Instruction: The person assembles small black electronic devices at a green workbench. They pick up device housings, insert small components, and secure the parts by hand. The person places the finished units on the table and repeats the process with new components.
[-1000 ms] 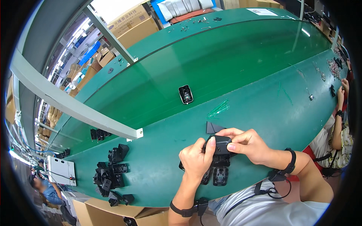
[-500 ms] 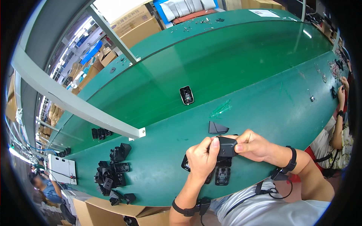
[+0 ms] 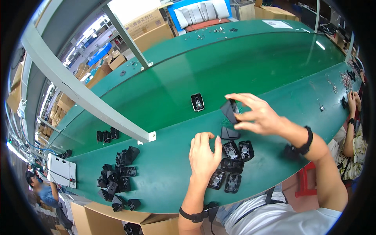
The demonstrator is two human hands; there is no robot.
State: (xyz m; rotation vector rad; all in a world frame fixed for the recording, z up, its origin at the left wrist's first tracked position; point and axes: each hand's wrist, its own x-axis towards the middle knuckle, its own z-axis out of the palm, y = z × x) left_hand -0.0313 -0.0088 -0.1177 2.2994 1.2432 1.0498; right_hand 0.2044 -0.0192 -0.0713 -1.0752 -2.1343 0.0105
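Note:
My right hand grips a black angular plastic housing between thumb and fingers, raised above the bench. Just below it another black wedge-shaped housing lies on the green surface. My left hand holds nothing; its fingers are loosely curled and the thumb stands apart. Right beside it several shallow black plastic shells lie with their inner sides up. One of these shells lies nearest my right forearm.
On the green belt is a black part with a pale rim. Black housings are heaped at the left, above an open cardboard box. A grey metal post crosses the left. Another person's hands are at the far right.
My hands have parted. My right hand has moved up and away with a housing, and my left hand has let go. The shells beneath are now uncovered. The view has shifted slightly.

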